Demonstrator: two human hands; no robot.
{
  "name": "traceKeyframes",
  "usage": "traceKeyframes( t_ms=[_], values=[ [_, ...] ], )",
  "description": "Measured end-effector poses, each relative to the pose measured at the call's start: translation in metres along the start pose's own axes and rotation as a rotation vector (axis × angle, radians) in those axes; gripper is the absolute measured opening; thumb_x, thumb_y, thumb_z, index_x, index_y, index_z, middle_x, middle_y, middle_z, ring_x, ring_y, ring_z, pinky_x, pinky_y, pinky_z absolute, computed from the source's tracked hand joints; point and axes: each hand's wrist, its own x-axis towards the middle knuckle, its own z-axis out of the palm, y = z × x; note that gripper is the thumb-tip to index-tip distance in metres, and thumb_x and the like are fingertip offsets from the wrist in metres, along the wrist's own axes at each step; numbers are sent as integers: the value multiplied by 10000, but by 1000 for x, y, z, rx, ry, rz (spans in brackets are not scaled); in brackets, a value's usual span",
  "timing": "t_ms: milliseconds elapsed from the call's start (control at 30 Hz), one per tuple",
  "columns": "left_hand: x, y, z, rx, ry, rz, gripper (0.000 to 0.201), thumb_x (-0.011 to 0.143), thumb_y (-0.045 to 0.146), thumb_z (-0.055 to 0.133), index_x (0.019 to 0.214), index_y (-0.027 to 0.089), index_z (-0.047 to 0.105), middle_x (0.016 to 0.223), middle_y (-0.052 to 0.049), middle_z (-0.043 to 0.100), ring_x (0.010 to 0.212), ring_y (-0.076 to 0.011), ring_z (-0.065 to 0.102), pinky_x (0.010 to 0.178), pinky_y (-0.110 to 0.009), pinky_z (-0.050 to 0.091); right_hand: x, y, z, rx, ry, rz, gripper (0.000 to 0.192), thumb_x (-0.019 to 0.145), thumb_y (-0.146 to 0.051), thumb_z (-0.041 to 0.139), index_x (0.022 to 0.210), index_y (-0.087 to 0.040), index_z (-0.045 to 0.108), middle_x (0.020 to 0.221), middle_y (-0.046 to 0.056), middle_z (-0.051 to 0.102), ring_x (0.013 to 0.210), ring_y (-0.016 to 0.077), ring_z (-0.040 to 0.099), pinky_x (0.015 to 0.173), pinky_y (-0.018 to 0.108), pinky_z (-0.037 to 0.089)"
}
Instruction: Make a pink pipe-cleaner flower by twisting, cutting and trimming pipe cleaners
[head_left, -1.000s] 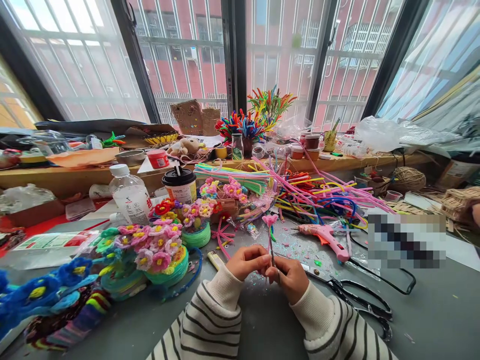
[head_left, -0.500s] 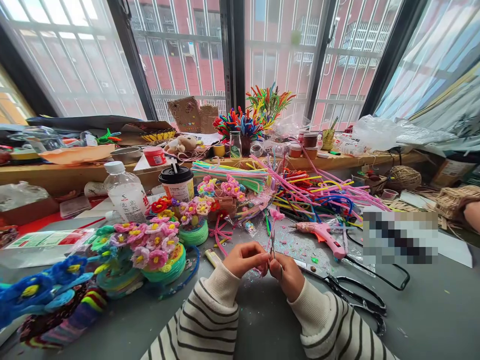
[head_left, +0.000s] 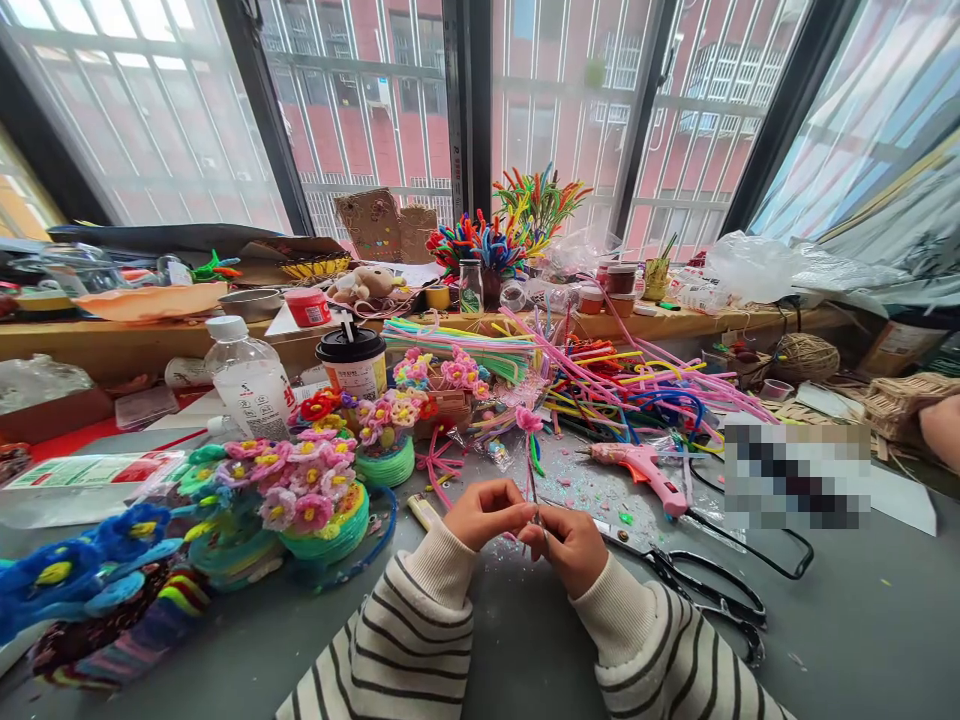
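Note:
My left hand (head_left: 491, 515) is closed in a pinch on the thin stem of a pink pipe-cleaner flower (head_left: 528, 418), whose head stands above the fingertips. Close against it, my right hand (head_left: 570, 545) is closed around a slim metal tool (head_left: 533, 487) with narrow tips pointing up beside the stem. Fingers partly hide the tool, so its exact kind is unclear. Both hands meet just above the grey table (head_left: 517, 650). Behind them lies a short green pipe cleaner (head_left: 535, 457).
Large black-handled scissors (head_left: 705, 590) and a pink glue gun (head_left: 641, 468) lie to the right. Finished flower pots (head_left: 322, 525), a bottle (head_left: 251, 385) and a lidded cup (head_left: 351, 360) stand left. Loose pipe cleaners (head_left: 637, 375) are heaped behind. Another person's hand (head_left: 942, 430) shows far right.
The pink flower's head has swung left and slightly up. The metal tool has tilted left, and my right hand has turned a little with its fingers closer to the left hand.

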Motion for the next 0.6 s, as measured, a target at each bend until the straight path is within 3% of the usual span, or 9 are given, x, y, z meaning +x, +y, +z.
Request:
traceKeyframes(
  t_ms=[433,600],
  values=[
    [2,-2,0,-68,44,22,195,509,227,637,575,106,499,482,39,507,448,-46,443,458,-181,320,0,0,-1,-5,32,8,488,650,-566,367,399,-159,465,379,-11,470,373,75,396,413,190,312],
    [3,-4,-1,-99,97,60,178,513,214,636,561,103,506,489,16,542,458,-64,476,472,-197,351,0,-1,-1,45,23,-8,558,657,-613,270,424,-151,480,392,-5,434,385,80,364,391,198,277]
  ],
)
